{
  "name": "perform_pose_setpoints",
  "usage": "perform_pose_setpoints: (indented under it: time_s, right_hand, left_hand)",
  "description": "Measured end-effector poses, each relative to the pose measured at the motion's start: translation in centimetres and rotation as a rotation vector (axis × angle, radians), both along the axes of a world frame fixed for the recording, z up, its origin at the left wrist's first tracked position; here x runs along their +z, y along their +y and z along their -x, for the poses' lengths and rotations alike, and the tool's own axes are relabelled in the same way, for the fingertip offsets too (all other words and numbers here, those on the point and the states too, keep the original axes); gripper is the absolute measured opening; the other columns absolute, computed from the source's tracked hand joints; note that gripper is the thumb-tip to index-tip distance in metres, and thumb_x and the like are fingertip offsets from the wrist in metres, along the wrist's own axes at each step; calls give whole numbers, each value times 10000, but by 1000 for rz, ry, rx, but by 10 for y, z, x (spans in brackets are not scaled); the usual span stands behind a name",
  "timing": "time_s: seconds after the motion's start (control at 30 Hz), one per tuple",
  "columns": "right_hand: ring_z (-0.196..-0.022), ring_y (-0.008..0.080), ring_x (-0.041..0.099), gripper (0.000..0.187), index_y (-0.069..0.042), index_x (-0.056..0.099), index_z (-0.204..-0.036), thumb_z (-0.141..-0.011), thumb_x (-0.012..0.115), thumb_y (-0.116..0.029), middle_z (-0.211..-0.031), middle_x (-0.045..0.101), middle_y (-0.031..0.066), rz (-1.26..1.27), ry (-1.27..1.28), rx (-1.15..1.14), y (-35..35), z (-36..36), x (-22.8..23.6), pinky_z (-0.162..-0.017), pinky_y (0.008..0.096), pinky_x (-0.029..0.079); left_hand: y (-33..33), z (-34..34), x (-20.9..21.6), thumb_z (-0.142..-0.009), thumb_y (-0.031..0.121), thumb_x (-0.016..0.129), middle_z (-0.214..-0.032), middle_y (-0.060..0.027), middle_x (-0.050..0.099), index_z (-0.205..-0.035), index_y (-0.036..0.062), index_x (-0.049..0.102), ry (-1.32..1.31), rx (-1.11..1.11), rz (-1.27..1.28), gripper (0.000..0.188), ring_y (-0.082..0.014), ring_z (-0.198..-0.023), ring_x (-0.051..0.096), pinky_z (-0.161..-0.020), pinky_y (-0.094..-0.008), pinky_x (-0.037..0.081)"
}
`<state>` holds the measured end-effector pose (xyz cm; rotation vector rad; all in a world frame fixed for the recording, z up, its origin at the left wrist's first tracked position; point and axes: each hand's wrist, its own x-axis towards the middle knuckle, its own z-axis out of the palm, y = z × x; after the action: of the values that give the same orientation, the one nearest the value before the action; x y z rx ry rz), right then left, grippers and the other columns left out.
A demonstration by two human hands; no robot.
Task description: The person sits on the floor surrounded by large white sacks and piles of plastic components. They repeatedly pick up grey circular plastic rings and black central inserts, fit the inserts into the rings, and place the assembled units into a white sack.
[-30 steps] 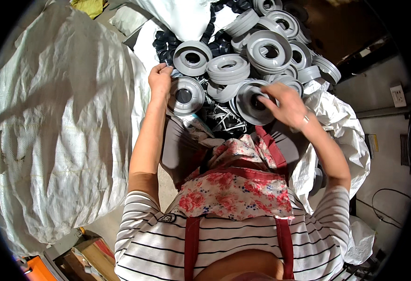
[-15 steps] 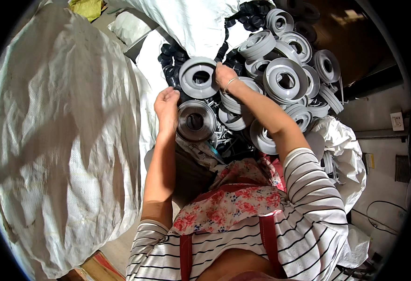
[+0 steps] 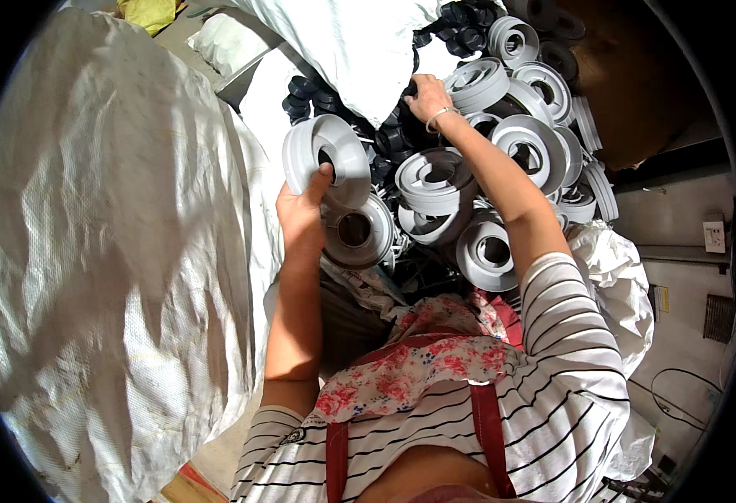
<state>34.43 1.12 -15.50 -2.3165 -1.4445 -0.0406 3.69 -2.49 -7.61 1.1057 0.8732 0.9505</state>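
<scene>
Lifted since a moment ago, a grey ring [image 3: 328, 159] now stands tilted above the pile [image 3: 469, 193], gripped at its lower rim by the left hand [image 3: 301, 214]. Right hand [image 3: 428, 96] has reached to the pile's far edge, fingers closed on another ring [image 3: 479, 82]. White sacks lie left [image 3: 91, 251] and at the top [image 3: 351, 42]; a yellow bag [image 3: 146, 12] sits at the top-left corner.

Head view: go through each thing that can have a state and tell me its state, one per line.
Left hand: closed on a grey ring.
Grey ring: lifted off the pile, tilted on edge.
Right hand: reaching into the pile, fingers among dark parts.
Pile of grey rings: heaped loosely, rings lying at mixed angles.
White woven sack: full, bulging.
</scene>
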Motion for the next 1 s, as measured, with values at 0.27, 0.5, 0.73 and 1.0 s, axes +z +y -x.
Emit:
perform_pose_setpoints:
  time_s: [0.27,0.5,0.73,1.0]
  right_hand:
    - [-989,342,533,213,-15,610,-849,-791,643,-217,-960,593,169,228,-41,212,-23,21,16,-843,408,453]
    - [-735,109,616,132,3,564,-877,-902,568,-127,-823,606,52,-87,2024,546,-123,90,68,-621,236,547]
    - [-964,311,591,521,68,465,-1184,-691,587,-47,-1038,591,195,-64,376,369,-157,120,91,-868,371,462]
    - [-975,394,539,781,57,445,-1206,-617,748,-357,-1045,516,260,148,362,432,-185,126,119,-884,396,436]
  left_hand:
    - [9,-9,-15,-829,185,666,-921,-58,587,-1067,4,558,-17,21,13,318,-152,-834,538,-774,-290,429]
    - [-5,-5,-18,-851,185,584,-1138,-184,570,-1153,-49,505,-102,-349,114,390,-266,-1029,570,-946,-412,426]
    - [-40,-2,-5,-857,239,577,-1016,-136,618,-1029,-61,566,-192,-408,292,346,-220,-941,594,-869,-354,459]
    - [-72,3,14,-866,227,563,-876,-56,592,-964,-20,566,71,-522,34,267,-139,-786,558,-702,-266,446]
